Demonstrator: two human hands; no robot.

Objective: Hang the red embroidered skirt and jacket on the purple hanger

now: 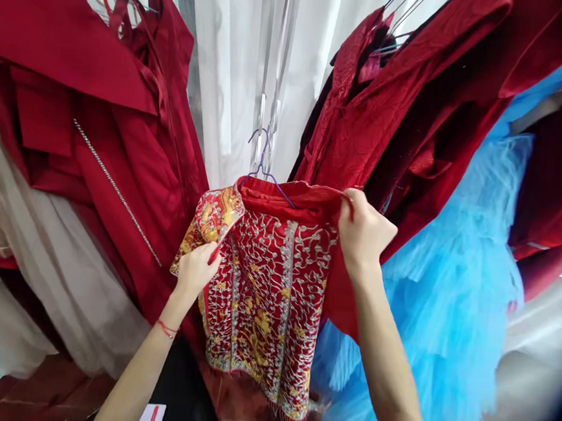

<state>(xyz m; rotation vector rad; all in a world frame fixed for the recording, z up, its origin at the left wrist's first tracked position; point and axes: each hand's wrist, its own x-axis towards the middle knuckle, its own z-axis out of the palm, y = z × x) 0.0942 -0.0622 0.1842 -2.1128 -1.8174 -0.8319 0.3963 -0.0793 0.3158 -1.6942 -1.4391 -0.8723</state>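
Note:
A red skirt (262,287), thickly embroidered in silver and gold with a fringed hem, hangs in front of me. Its plain red waistband spreads around a purple wire hanger (264,154), whose hook points up. My right hand (364,233) is closed on the waistband's right end and stretches it sideways. At the left, my left hand (198,269) pinches the pale-trimmed edge of a gold-embroidered flap (217,215). Whether this flap belongs to the skirt or to a second piece, I cannot tell. The lower part of the hanger is hidden inside the garment.
Red dresses (117,126) hang close on the left, above pale tulle gowns (81,272). More dark red garments (360,126) and a blue ruffled tulle dress (449,301) crowd the right. White curtains (228,70) hang behind. Below lies a reddish tiled floor (237,401).

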